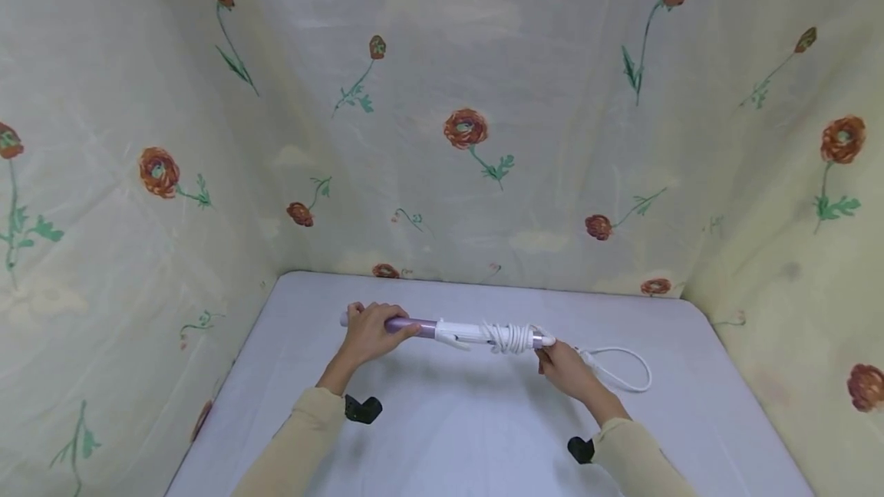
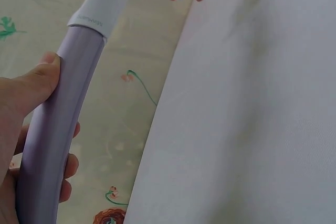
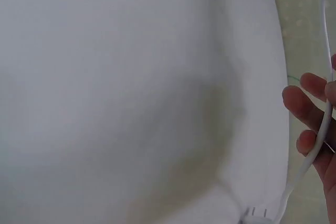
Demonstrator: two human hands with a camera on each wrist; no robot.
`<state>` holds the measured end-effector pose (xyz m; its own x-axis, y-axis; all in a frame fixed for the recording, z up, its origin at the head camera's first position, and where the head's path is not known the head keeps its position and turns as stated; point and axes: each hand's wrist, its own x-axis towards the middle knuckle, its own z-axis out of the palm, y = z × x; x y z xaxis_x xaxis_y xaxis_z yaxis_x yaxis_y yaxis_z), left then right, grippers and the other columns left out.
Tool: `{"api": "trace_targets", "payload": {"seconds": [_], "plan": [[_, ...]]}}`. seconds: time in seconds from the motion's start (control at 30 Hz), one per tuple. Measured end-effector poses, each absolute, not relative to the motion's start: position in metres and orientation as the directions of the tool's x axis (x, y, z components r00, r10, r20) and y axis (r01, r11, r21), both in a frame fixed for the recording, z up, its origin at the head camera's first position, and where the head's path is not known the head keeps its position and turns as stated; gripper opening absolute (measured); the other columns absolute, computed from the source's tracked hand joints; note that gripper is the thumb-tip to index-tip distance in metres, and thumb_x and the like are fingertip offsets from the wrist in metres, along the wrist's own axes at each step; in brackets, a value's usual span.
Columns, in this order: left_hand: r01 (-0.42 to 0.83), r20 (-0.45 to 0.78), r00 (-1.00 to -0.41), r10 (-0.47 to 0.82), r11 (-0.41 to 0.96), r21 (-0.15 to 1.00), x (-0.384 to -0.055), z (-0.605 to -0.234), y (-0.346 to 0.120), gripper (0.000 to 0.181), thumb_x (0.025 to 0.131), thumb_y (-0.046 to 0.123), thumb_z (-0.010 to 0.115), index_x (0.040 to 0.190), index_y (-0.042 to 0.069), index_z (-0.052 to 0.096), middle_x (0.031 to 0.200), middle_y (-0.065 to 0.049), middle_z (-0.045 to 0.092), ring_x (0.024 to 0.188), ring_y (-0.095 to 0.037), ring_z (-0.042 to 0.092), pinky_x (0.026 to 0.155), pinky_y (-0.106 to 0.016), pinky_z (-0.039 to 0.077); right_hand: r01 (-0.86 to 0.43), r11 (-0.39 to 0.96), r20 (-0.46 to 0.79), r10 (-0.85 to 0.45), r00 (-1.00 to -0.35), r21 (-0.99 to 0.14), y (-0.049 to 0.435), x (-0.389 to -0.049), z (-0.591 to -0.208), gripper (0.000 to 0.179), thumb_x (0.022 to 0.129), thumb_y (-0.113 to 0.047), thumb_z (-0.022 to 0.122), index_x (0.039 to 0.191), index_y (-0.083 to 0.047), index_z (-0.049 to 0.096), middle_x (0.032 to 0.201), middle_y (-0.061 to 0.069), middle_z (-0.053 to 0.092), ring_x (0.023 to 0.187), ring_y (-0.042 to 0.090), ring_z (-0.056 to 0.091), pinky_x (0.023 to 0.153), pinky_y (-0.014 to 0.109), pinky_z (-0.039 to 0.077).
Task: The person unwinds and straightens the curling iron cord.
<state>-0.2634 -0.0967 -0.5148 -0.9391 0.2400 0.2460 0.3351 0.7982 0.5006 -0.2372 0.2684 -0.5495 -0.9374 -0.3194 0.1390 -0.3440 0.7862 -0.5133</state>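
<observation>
A white and lavender curling iron (image 1: pixel 459 331) is held level above the table. Its lavender barrel (image 2: pixel 60 114) lies in my left hand (image 1: pixel 373 330), with the thumb along one side and the fingers wrapped round the other. White power cord (image 1: pixel 511 339) is wound in several turns round the iron's white handle. By the handle's end, my right hand (image 1: pixel 569 373) holds the free stretch of cord (image 3: pixel 321 135) between thumb and fingers. Past that hand, a loop of cord (image 1: pixel 645 374) hangs out to the right. At the bottom of the right wrist view, a white piece (image 3: pixel 257 219) is only partly visible.
A white-covered table (image 1: pixel 456 436) lies beneath both hands. Floral curtains (image 1: pixel 414 175) stand behind it and along both sides. Black bits of the wrist gear (image 1: pixel 364 409) show beside both sleeves.
</observation>
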Motion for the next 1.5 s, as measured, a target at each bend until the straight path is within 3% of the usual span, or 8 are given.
{"api": "trace_targets", "payload": {"seconds": [0.07,0.2,0.37,0.6,0.73,0.9,1.23,1.5], "plan": [[0.337,0.249,-0.938,0.241,0.804,0.491,-0.265,-0.513,-0.096,0.043,0.080,0.059,0.064,0.099,0.021,0.070,0.092,0.002,0.070,0.085,-0.016,0.056,0.091,-0.049,0.021,-0.356,0.788,0.130,-0.338,-0.932,-0.503,0.262,-0.232,-0.555,0.021,0.092,0.002,0.048,0.110,0.000,0.060,0.076,0.005,0.064,0.062,0.010,0.052,0.058,0.026,0.043],[0.353,0.282,-0.929,0.239,0.799,0.487,-0.267,-0.509,-0.093,0.043,0.080,0.057,0.065,0.099,0.020,0.070,0.091,0.001,0.071,0.084,-0.017,0.056,0.091,-0.050,0.022,-0.380,0.787,0.155,-0.351,-0.924,-0.486,0.250,-0.222,-0.565,0.045,0.090,0.007,0.048,0.131,-0.012,0.052,0.110,0.007,0.066,0.078,0.014,0.061,0.071,0.029,0.049],[0.364,0.313,-0.921,0.233,0.801,0.475,-0.265,-0.509,-0.089,0.040,0.079,0.056,0.067,0.097,0.020,0.070,0.088,0.002,0.070,0.082,-0.016,0.056,0.090,-0.051,0.023,-0.387,0.759,0.196,-0.334,-0.922,-0.524,0.237,-0.207,-0.574,0.045,0.090,0.005,0.052,0.129,-0.017,0.054,0.125,0.006,0.061,0.101,0.023,0.063,0.086,0.040,0.050],[0.356,0.330,-0.919,0.217,0.815,0.458,-0.261,-0.517,-0.084,0.041,0.079,0.056,0.067,0.097,0.020,0.070,0.088,0.001,0.070,0.083,-0.017,0.056,0.089,-0.051,0.024,-0.420,0.743,0.323,-0.283,-0.903,-0.522,0.217,-0.190,-0.574,0.024,0.087,-0.019,0.067,0.108,-0.006,0.066,0.117,0.012,0.063,0.108,0.031,0.060,0.091,0.049,0.045],[0.359,0.340,-0.915,0.216,0.820,0.445,-0.262,-0.519,-0.082,0.042,0.079,0.058,0.066,0.098,0.020,0.070,0.087,0.001,0.069,0.082,-0.016,0.056,0.089,-0.050,0.023,-0.330,0.738,0.262,-0.212,-0.941,-0.589,0.205,-0.187,-0.566,0.025,0.093,-0.028,0.059,0.107,-0.008,0.066,0.117,0.009,0.063,0.111,0.027,0.058,0.095,0.047,0.043],[0.359,0.351,-0.913,0.206,0.815,0.454,-0.262,-0.517,-0.080,0.042,0.079,0.057,0.066,0.097,0.019,0.070,0.087,0.001,0.070,0.081,-0.017,0.055,0.090,-0.049,0.023,-0.278,0.681,0.232,-0.161,-0.959,-0.678,0.196,-0.189,-0.559,0.022,0.097,-0.026,0.052,0.110,-0.011,0.063,0.111,-0.002,0.066,0.109,0.018,0.060,0.096,0.042,0.044],[0.362,0.390,-0.902,0.184,0.814,0.454,-0.263,-0.518,-0.079,0.041,0.079,0.056,0.067,0.096,0.019,0.071,0.087,0.001,0.070,0.081,-0.017,0.055,0.087,-0.047,0.023,-0.330,0.563,0.389,-0.018,-0.921,-0.757,0.193,-0.186,-0.553,0.015,0.101,-0.020,0.045,0.100,-0.013,0.058,0.084,-0.008,0.069,0.090,0.014,0.067,0.075,0.029,0.048],[0.354,0.403,-0.900,0.169,0.823,0.445,-0.263,-0.517,-0.078,0.041,0.078,0.055,0.068,0.096,0.018,0.071,0.087,0.000,0.070,0.082,-0.017,0.055,0.089,-0.049,0.023,-0.403,0.551,0.462,-0.037,-0.886,-0.730,0.195,-0.185,-0.544,0.016,0.099,-0.014,0.048,0.087,-0.010,0.058,0.068,-0.009,0.053,0.064,0.004,0.051,0.059,0.022,0.042]]}}
